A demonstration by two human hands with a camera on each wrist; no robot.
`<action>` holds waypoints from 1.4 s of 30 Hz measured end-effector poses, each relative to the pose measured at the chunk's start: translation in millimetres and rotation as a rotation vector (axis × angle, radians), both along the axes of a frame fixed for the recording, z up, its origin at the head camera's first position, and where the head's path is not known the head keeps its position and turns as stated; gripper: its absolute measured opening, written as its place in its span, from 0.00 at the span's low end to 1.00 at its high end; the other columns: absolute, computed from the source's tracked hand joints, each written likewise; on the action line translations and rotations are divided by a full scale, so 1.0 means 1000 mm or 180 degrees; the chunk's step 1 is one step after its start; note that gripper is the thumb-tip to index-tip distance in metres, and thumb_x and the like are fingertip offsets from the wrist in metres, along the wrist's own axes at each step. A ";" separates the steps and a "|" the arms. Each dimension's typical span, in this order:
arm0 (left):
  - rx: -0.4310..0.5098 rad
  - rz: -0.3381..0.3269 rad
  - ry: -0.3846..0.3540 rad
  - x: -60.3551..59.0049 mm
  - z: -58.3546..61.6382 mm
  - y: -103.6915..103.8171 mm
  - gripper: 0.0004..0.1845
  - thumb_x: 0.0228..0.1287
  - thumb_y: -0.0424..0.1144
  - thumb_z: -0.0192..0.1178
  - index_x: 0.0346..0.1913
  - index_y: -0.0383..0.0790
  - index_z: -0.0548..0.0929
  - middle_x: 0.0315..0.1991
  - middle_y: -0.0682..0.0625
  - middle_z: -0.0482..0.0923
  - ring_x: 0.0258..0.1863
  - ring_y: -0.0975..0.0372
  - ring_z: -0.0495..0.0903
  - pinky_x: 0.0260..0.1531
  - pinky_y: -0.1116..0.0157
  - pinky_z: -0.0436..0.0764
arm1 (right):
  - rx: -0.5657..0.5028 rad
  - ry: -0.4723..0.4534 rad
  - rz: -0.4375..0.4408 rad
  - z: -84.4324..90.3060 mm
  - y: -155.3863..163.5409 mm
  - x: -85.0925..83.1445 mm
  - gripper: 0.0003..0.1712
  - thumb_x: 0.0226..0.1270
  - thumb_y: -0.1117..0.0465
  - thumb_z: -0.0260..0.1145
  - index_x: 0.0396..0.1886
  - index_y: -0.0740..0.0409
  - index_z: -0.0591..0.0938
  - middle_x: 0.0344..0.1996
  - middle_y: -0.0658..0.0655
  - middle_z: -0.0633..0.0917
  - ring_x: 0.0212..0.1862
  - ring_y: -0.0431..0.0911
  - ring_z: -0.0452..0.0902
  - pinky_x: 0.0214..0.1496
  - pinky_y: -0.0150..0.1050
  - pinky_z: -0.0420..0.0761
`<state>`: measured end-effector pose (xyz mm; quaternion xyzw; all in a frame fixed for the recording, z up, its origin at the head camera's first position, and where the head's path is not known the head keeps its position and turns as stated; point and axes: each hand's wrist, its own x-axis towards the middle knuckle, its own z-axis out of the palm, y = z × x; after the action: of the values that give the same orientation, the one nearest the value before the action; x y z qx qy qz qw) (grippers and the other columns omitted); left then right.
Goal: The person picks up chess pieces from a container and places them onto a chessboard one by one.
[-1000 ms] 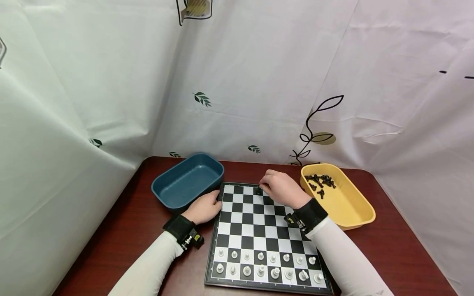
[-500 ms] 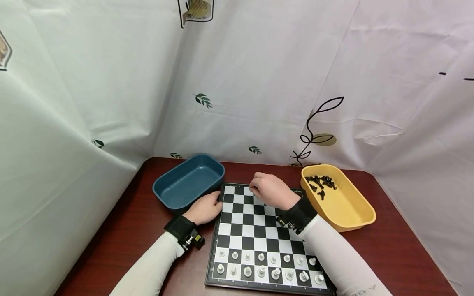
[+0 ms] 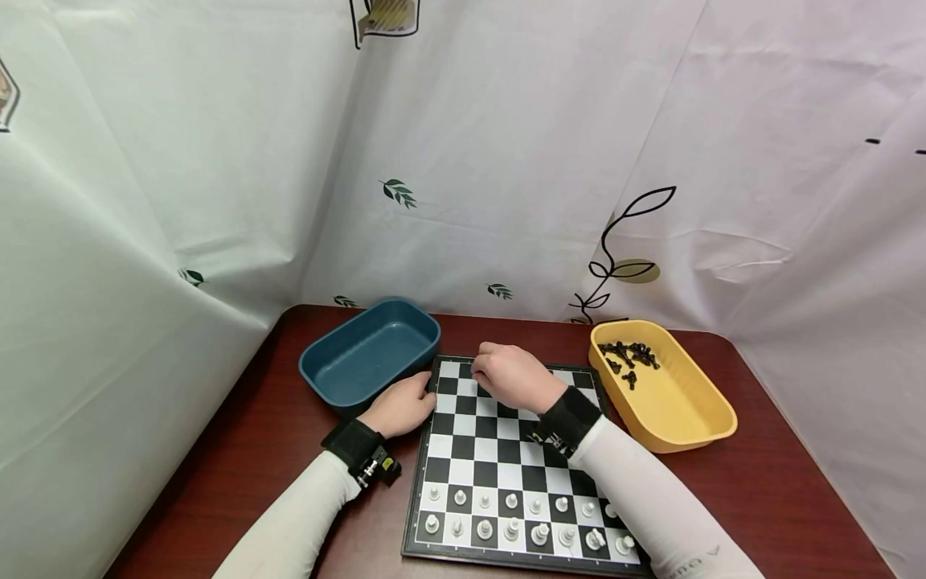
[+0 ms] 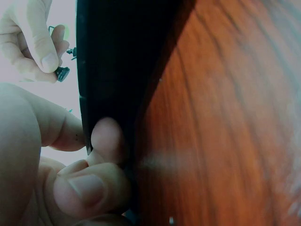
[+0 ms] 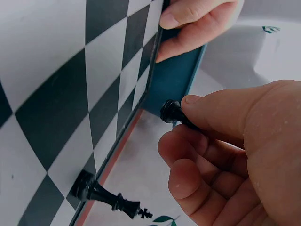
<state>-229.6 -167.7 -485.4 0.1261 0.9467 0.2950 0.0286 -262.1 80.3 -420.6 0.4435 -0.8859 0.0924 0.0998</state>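
Observation:
My left hand grips the left edge of the chessboard, its thumb on top and fingers curled at the frame in the left wrist view. Over the board's far row, my right hand pinches a black chess piece between thumb and fingers. Only the piece's round base and lower stem show; its top is hidden in the hand. A black king stands on the far row in the right wrist view, hidden behind the right hand in the head view. White chess pieces fill the two near rows.
A yellow tub with several black chess pieces stands right of the board. To the left, close to the left hand, sits a blue tub. A white printed curtain rises behind the dark red table.
My right hand has moved left along the far row, away from where a black piece showed under its fingers a second ago. The left hand has stayed at the board's edge.

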 end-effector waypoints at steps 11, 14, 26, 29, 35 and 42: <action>0.0011 -0.0016 0.0004 0.000 0.001 0.000 0.23 0.82 0.40 0.55 0.72 0.36 0.81 0.55 0.46 0.88 0.49 0.58 0.84 0.57 0.51 0.82 | -0.0034 -0.0021 0.0175 -0.010 -0.013 -0.004 0.03 0.76 0.65 0.75 0.43 0.57 0.94 0.34 0.52 0.81 0.33 0.42 0.79 0.39 0.35 0.81; 0.0006 -0.0018 0.0015 0.000 0.001 0.000 0.22 0.82 0.40 0.55 0.71 0.37 0.81 0.53 0.47 0.88 0.48 0.59 0.84 0.57 0.51 0.82 | -0.0026 -0.0027 0.0199 -0.010 -0.016 -0.004 0.03 0.77 0.65 0.75 0.42 0.56 0.94 0.34 0.52 0.82 0.33 0.42 0.79 0.40 0.36 0.82; 0.0010 0.0010 -0.0033 0.000 0.002 0.000 0.23 0.82 0.40 0.55 0.73 0.37 0.80 0.54 0.47 0.87 0.48 0.59 0.84 0.56 0.51 0.82 | 0.0044 -0.0176 0.0333 -0.015 -0.028 -0.011 0.05 0.78 0.65 0.74 0.45 0.56 0.94 0.36 0.52 0.82 0.35 0.42 0.81 0.45 0.37 0.84; -0.0001 0.0013 -0.0016 0.000 0.001 0.000 0.23 0.82 0.40 0.55 0.73 0.37 0.81 0.53 0.47 0.88 0.48 0.58 0.84 0.56 0.51 0.82 | 0.0066 -0.0186 0.0341 -0.016 -0.031 -0.013 0.04 0.79 0.65 0.74 0.45 0.56 0.94 0.36 0.52 0.82 0.35 0.42 0.80 0.45 0.37 0.84; 0.0007 -0.0001 0.0000 0.000 0.002 -0.001 0.23 0.82 0.40 0.55 0.73 0.36 0.80 0.53 0.46 0.87 0.48 0.58 0.85 0.55 0.51 0.82 | 0.0052 -0.0189 0.0336 -0.017 -0.034 -0.014 0.04 0.78 0.65 0.74 0.45 0.56 0.94 0.34 0.51 0.80 0.34 0.42 0.79 0.44 0.37 0.83; 0.0060 0.0015 -0.0020 0.001 0.001 -0.001 0.21 0.82 0.39 0.56 0.70 0.37 0.82 0.45 0.50 0.86 0.43 0.59 0.83 0.51 0.52 0.81 | 0.0068 -0.0220 0.0380 -0.015 -0.038 -0.012 0.04 0.78 0.66 0.73 0.44 0.57 0.94 0.34 0.53 0.81 0.34 0.43 0.79 0.44 0.38 0.83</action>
<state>-228.7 -168.3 -483.9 0.1232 0.9441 0.3044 0.0297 -273.7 42.0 -435.4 0.4931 -0.8617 0.1040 0.0587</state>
